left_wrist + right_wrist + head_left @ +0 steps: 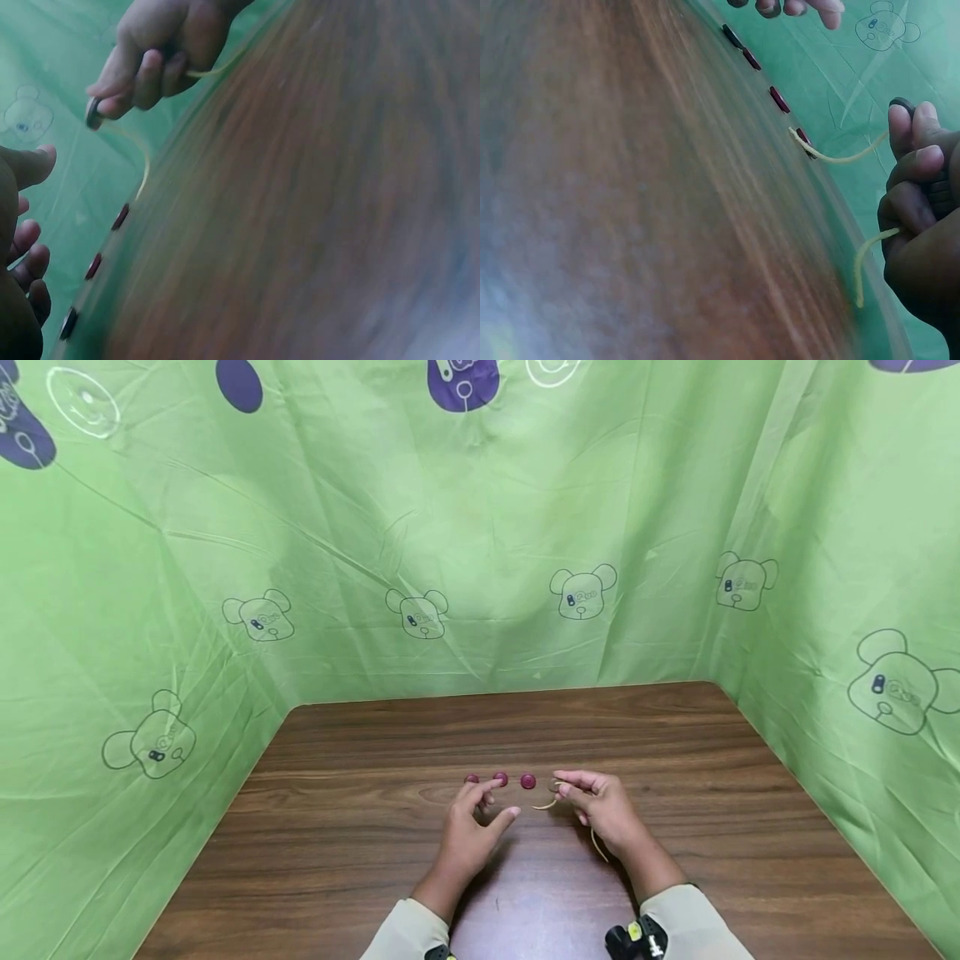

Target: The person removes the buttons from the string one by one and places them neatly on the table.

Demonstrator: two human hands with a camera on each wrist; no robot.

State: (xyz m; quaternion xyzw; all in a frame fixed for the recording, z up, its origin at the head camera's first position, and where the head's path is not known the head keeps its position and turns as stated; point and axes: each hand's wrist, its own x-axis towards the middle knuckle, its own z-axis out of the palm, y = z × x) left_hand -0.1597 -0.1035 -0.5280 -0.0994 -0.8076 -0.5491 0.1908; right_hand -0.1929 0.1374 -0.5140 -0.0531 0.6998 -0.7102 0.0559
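My right hand (606, 810) pinches a dark round disc (901, 105) between thumb and fingertips. A thin yellow cord (844, 159) runs out from beside that disc, its free end curving down toward the table. More of the cord hangs below the curled lower fingers, and a dark ridged thing (939, 191) shows partly hidden in the palm. My left hand (468, 835) hovers with thumb and fingers spread, near a row of small maroon discs: a left one (472, 778), a middle one (500, 778) overlapped by a fingertip, and a right one (528, 782).
The discs lie on a brown wood-grain table (337, 852). Beside the row's left end, a dark disc (731, 35) shows in the right wrist view. Green cloth (480, 527) with bear prints hangs behind the table and along both sides.
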